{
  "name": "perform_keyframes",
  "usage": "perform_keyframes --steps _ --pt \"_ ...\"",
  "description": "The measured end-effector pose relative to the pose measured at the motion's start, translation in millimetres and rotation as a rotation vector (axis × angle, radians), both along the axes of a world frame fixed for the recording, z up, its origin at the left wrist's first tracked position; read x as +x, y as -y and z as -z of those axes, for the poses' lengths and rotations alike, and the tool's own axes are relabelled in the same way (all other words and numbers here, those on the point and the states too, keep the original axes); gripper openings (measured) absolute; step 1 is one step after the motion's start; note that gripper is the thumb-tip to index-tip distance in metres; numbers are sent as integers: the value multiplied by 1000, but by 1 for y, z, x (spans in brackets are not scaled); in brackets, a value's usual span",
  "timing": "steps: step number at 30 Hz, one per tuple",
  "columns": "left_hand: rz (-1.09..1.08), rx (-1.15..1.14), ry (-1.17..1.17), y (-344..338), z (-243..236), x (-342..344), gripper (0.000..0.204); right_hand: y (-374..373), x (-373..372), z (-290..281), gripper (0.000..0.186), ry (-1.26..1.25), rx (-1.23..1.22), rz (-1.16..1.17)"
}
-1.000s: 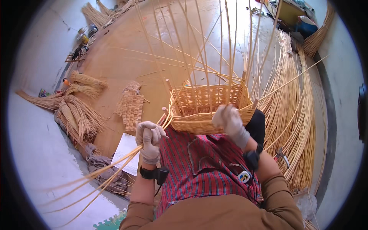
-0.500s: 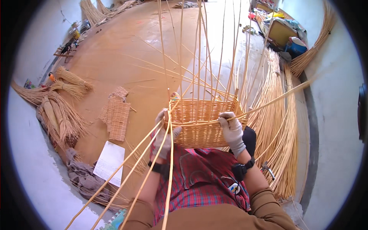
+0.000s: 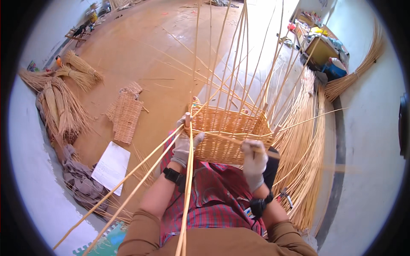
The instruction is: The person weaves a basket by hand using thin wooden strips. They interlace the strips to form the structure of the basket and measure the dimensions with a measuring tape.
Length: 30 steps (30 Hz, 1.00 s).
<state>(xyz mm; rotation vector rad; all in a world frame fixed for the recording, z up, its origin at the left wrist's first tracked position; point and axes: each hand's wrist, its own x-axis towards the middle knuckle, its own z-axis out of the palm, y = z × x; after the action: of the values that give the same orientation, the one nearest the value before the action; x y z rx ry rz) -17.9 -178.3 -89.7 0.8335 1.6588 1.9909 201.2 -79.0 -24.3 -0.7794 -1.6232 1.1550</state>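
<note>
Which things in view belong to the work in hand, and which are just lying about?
In the work:
wicker basket
left hand, at its near left corner
right hand, holding a blurred rod
upright rods
trailing rods

Lying about:
woven panels
white sheet
crumpled cloth
left-side bundles
right-side bundles, possibly stock

Your left hand (image 3: 183, 147) – thumb (image 3: 199, 138) extended rightward; your right hand (image 3: 255, 161) – fingers (image 3: 251, 147) curled closed; both forearms (image 3: 154, 196) angled inward.
</note>
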Motion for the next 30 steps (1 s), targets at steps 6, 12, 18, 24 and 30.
perform_keyframes --steps 6,12,18,24,30 --pt "-147 59 120 -12 13 5 70 -32 -75 -78 23 94 165 -276" --pt "-246 -17 161 -26 -2 20 58 -92 -215 -100 79 759 599 -71" --pt "-228 61 279 -10 -17 20 59 -49 -85 -84 53 240 475 -143" --pt "-153 59 325 -8 -1 15 56 3 -30 -6 53 534 164 -356" --pt "-219 -94 292 -1 -6 16 55 -39 -138 -114 88 159 250 -358"
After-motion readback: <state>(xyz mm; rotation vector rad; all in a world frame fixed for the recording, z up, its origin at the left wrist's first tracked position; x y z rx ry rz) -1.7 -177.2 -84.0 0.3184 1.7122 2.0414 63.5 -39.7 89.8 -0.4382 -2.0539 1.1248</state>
